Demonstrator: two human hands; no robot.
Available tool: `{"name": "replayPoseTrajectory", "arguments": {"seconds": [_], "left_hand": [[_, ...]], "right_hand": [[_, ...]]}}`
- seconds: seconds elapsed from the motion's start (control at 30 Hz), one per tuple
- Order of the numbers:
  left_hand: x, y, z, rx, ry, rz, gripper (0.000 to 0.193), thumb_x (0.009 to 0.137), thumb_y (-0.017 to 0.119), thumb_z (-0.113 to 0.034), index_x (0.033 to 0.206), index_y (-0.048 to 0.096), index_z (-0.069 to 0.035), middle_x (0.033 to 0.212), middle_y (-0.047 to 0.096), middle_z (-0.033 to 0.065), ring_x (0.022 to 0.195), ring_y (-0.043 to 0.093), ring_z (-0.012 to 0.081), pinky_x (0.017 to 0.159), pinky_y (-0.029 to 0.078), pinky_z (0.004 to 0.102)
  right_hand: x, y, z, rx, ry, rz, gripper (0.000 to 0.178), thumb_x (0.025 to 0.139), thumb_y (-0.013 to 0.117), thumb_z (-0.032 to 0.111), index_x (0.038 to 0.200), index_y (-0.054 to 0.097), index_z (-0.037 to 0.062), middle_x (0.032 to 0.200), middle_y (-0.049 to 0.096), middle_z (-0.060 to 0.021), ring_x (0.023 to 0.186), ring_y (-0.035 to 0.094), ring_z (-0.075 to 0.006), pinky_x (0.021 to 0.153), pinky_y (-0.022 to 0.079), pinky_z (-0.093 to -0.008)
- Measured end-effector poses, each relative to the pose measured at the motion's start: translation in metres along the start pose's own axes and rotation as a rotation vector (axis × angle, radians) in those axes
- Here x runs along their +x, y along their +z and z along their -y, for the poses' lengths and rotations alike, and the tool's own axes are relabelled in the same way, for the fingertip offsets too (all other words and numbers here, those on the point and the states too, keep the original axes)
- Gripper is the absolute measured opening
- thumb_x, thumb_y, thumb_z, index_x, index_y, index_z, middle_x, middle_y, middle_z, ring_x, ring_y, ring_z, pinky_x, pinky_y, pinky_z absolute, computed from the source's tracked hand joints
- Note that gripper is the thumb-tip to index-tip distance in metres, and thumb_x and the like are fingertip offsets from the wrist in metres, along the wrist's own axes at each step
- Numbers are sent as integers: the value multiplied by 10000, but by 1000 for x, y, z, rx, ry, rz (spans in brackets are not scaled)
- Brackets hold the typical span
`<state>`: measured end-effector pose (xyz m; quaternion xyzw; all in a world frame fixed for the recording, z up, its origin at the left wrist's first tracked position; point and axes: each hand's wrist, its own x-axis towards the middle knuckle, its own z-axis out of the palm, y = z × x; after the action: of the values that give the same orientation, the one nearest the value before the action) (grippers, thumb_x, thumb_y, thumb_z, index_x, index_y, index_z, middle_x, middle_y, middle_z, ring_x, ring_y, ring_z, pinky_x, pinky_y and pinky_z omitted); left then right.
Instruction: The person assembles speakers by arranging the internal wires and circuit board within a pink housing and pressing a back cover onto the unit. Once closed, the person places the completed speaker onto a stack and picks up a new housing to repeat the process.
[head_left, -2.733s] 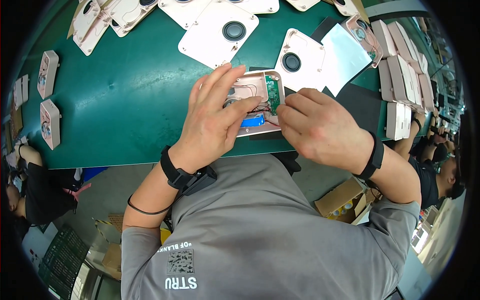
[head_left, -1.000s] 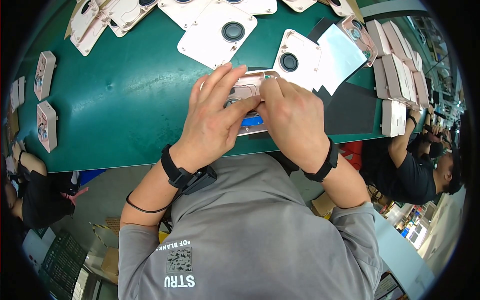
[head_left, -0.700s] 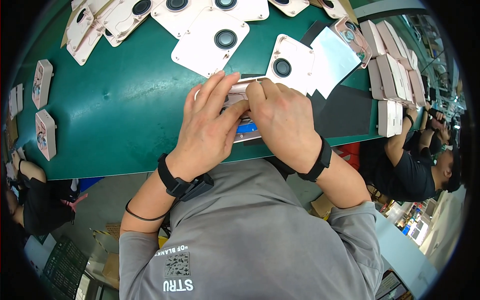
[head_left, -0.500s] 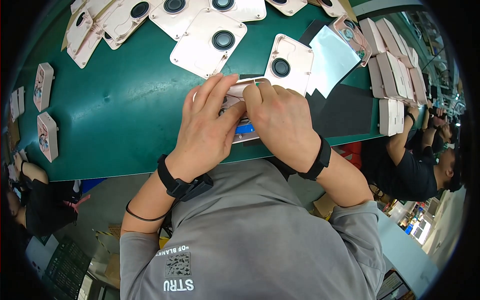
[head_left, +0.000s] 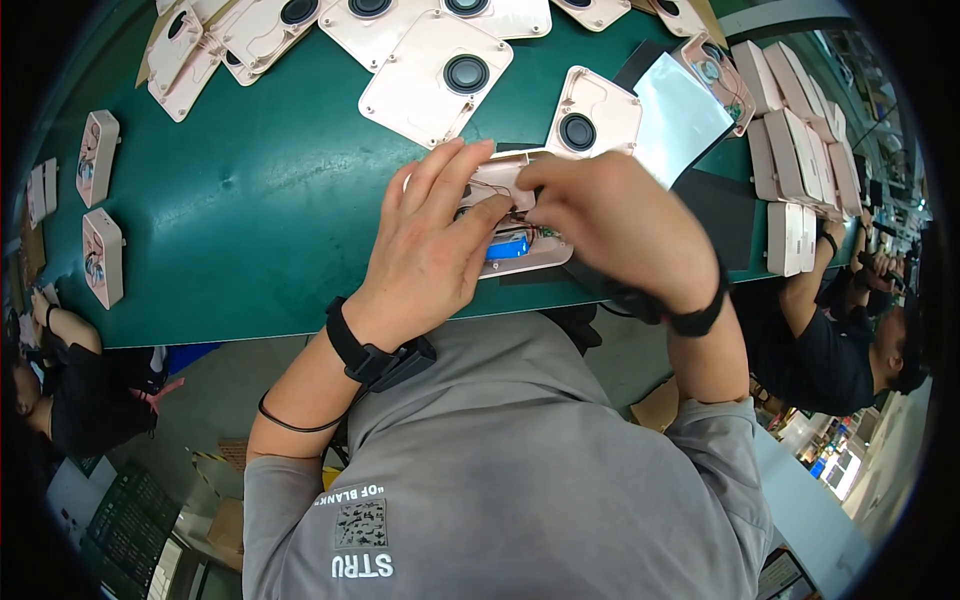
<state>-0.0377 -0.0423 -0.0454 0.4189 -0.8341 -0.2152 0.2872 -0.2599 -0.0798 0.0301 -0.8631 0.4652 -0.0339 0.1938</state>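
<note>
Green tabletop (head_left: 230, 240) | pale housing (head_left: 542, 259) — long axis sideways (open face up) | left hand (head_left: 425, 235) spread — right hand (head_left: 625, 215): grip unclear

White capitals and a speckled square (head_left: 360, 524) are printed on the grey shirt (head_left: 540, 470), toward seven o'clock.
The smaller lettering (head_left: 350, 494) sits at the square's twelve o'clock, a single row with a quotation mark at its right end; its left end runs into a fold of the cloth. The larger lettering (head_left: 362, 567), a short row of bolder capitals, lies at the square's six o'clock. Both rows stand upside down from this view. The square between them carries dark, irregular marks on grey, in the manner of a code block.
</note>
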Motion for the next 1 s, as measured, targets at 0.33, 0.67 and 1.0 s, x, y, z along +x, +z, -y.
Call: {"name": "replayPoseTrajectory", "arguments": {"seconds": [0.33,0.67,1.0], "left_hand": [[4,-1,2,2,22,23,402,870,738,-46,1270,694,-59,1566,498,173,1465,449,390,1171,357,537],[-1,-16,2,-153,24,-263,781,843,859,-101,1510,467,1,1505,529,242,1362,561,366,1061,471,488],[-16,-66,-7,-915,-143,211,277,865,898,-153,1042,749,-1,910,749,102,682,691,217,616,533,320]], "right_hand": [[44,30,-74,-157,185,-390,159,939,742,116,1040,761,-5,874,737,-176,737,701,-318,697,560,-356],[-60,-51,-24,1314,370,-595,204,1013,688,115,912,718,-60,874,704,-90,730,622,-114,658,493,-259],[-45,-13,14,1788,397,166,356,956,817,274,1029,734,-64,926,739,-178,773,672,-189,645,511,-307]]}}
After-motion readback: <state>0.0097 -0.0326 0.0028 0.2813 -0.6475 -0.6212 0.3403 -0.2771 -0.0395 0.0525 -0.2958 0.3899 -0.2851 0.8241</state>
